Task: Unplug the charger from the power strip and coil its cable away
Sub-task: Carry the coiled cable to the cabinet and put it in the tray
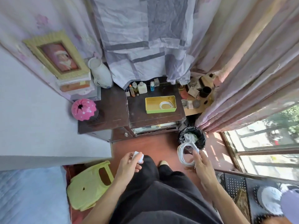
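Note:
My left hand [129,162] holds a small white charger block [139,156] in front of my left leg. My right hand [201,165] grips a white cable wound into a round coil [184,155], held above the floor near the bin. On the dark wooden cabinet ahead sits a yellow-green tin box [160,109] with another white coiled cable [165,105] inside it. No power strip shows in view.
A black-lined waste bin [200,136] stands just beyond the coil. A lime plastic stool [89,186] lies at lower left beside the bed. Small bottles [142,88], a pink lamp [84,109] and a white jug [100,73] crowd the cabinet. Curtains and a window close off the right.

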